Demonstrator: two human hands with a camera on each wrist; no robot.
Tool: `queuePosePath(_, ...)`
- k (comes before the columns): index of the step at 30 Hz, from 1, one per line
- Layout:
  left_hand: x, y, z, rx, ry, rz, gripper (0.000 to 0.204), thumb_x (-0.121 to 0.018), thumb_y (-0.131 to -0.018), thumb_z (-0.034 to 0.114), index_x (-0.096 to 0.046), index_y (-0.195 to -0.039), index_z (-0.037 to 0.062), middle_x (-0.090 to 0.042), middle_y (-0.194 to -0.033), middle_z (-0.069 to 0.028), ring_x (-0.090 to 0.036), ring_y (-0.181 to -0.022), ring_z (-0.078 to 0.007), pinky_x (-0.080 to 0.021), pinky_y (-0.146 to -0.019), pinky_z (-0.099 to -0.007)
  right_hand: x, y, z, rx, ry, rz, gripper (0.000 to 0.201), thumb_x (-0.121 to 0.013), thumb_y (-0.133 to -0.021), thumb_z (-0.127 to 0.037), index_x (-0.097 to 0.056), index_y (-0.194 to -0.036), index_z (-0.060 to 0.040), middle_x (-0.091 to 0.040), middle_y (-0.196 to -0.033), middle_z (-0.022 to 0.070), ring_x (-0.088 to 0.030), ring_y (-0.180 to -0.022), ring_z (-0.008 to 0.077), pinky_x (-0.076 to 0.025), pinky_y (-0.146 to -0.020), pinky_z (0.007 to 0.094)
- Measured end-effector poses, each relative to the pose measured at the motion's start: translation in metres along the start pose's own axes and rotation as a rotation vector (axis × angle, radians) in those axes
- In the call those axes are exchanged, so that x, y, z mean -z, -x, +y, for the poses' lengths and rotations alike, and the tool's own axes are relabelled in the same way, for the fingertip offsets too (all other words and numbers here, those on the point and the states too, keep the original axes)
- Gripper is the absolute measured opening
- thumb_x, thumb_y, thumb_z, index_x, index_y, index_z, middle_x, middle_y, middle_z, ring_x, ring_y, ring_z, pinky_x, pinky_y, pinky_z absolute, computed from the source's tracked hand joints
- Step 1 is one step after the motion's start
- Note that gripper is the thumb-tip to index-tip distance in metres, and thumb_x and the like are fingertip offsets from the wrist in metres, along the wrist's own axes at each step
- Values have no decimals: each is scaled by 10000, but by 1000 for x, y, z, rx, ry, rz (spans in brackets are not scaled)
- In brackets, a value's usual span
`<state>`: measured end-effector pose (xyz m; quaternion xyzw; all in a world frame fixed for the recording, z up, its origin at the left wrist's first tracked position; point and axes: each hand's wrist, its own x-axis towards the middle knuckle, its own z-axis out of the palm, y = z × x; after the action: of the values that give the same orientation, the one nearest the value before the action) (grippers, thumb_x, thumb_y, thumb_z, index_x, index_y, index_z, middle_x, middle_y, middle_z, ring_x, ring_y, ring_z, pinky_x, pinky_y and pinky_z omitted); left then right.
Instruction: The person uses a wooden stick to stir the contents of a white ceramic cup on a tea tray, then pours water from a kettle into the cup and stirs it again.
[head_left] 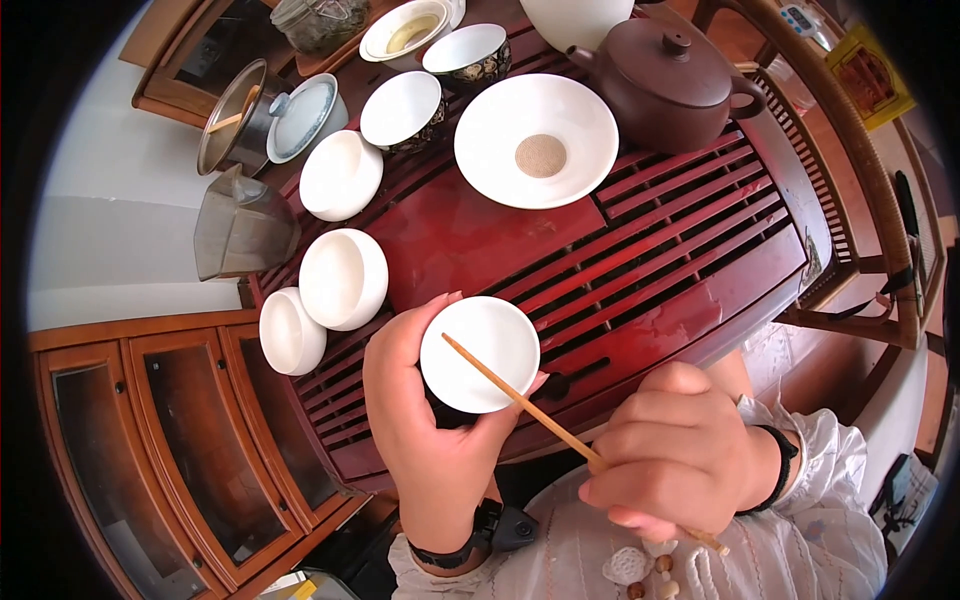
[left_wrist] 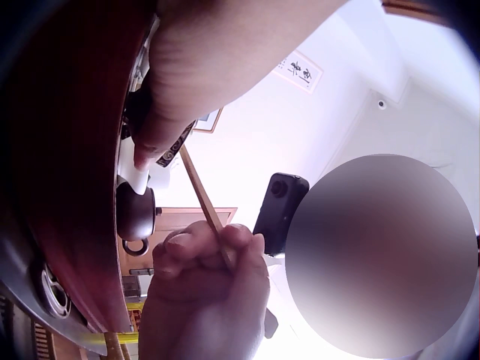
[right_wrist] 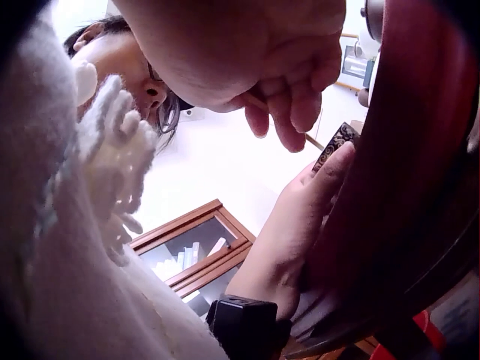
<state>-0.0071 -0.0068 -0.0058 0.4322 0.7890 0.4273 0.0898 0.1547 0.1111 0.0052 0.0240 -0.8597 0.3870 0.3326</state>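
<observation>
My left hand point(head_left: 425, 400) grips a small bowl-shaped cup point(head_left: 480, 350), thumb on one side and fingers round the other. The cup is white inside; its dark, patterned outside shows in the right wrist view. My right hand point(head_left: 680, 450), palm down in the head view, holds a thin wooden chopstick point(head_left: 560, 428) in curled fingers. One end of the chopstick reaches over the cup's mouth; the other sticks out below the right hand. From the left wrist view, the chopstick point(left_wrist: 201, 187) slants between the two hands.
A slatted red tea tray point(head_left: 450, 250) spreads beyond the hands. Several white-lined cups point(head_left: 342, 280) line its left side, near a glass pitcher point(head_left: 245, 225). A wide white bowl point(head_left: 490, 140) with a brown disc inside stands before a brown teapot point(head_left: 670, 85). At right is a chair point(head_left: 900, 250).
</observation>
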Motion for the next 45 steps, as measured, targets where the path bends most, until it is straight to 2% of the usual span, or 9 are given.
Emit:
queuePosePath(6,0,1,1,-11,-14,-3,834,-885,-588,13,-470,-1311,45,-527,-1217,-55,-543,-1123,-186,-460,-965,-332,-4,2,-2,-2,113,68,181,-729,-735,-185,-617,-841,-90,-545,-751,5,-513,-614,162,-348,-582,291)
queuePosePath(8,0,1,0,-3,3,2,833,-885,-586,10,-471,-1308,45,-529,-1214,-55,-544,-1122,-185,-461,-964,-331,2,-2,1,-41,-44,0,184,-727,-735,-176,-618,-852,-86,-551,-753,5,-515,-608,159,-343,-578,288)
queuePosePath(15,-1,0,1,6,3,-2,837,-889,-580,8,-473,-1305,48,-534,-1220,-57,-547,-1121,-185,-464,-961,-328,2,-1,-4,-57,66,31,185,-722,-737,-164,-616,-861,-77,-553,-753,10,-514,-598,163,-344,-572,289)
queuePosePath(18,0,1,0,-10,-6,3,836,-887,-580,5,-473,-1305,48,-534,-1219,-57,-547,-1121,-184,-464,-961,-328,6,-2,-1,-65,-58,-5,180,-724,-731,-168,-619,-848,-80,-550,-750,9,-509,-593,161,-343,-574,286)
queuePosePath(29,-1,0,1,5,10,-2,826,-884,-591,15,-472,-1306,47,-532,-1215,-56,-546,-1116,-180,-469,-951,-327,-12,5,-4,99,281,70,135,-658,-769,-213,-602,-833,-108,-541,-785,8,-528,-711,158,-368,-591,282)
queuePosePath(32,-1,0,1,3,-6,9,817,-879,-597,13,-475,-1307,44,-531,-1212,-54,-544,-1114,-176,-467,-952,-326,-9,4,0,149,258,-3,107,-626,-741,-186,-575,-806,-117,-516,-761,-1,-525,-704,154,-363,-582,270)
queuePosePath(36,0,-1,3,2,-18,-7,791,-865,-613,6,-483,-1304,41,-529,-1206,-52,-541,-1110,-171,-464,-949,-323,2,1,3,124,170,-37,104,-600,-708,-176,-556,-786,-123,-495,-741,-8,-525,-705,149,-359,-577,259)
queuePosePath(41,0,-1,5,38,1,-19,780,-860,-620,6,-486,-1303,41,-529,-1202,-51,-540,-1107,-170,-460,-949,-320,-4,1,-1,128,341,-12,143,-599,-691,-211,-574,-798,-119,-504,-746,-7,-523,-698,154,-362,-579,261)
queuePosePath(45,0,-1,4,4,-30,-11,779,-862,-613,11,-492,-1298,40,-527,-1203,-50,-539,-1108,-171,-455,-954,-323,7,-3,4,105,184,-40,144,-597,-696,-205,-579,-804,-112,-505,-748,-3,-528,-708,158,-366,-582,259)
